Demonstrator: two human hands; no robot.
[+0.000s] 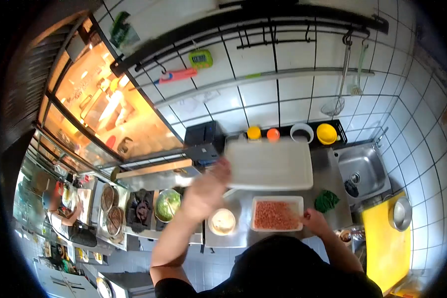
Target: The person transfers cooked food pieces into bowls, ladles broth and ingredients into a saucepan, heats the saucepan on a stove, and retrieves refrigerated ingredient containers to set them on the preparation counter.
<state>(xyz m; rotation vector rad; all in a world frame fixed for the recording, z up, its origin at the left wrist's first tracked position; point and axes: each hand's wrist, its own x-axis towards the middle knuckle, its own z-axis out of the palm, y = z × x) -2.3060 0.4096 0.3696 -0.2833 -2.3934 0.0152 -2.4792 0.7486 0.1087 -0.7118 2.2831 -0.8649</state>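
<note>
My left hand [207, 192], blurred by motion, grips a white rectangular lid [269, 165] by its left edge. The lid is raised over the back of the steel counter. Below it stands a white rectangular container [278, 199] holding pinkish-red minced meat [274, 215]. My right hand [315, 221] is closed at the container's right rim; its fingertips are partly hidden. To the left of the meat sits a round white tub [222, 222] with pale, creamy contents. A dark green cloth-like bundle [327, 201] lies right of the container.
A steel sink [363, 171] and a yellow board [386, 238] with a metal bowl [401, 214] are on the right. On the left, a pan [168, 205] of green food sits on the stove. A co-worker [67, 213] stands far left. Utensils hang above.
</note>
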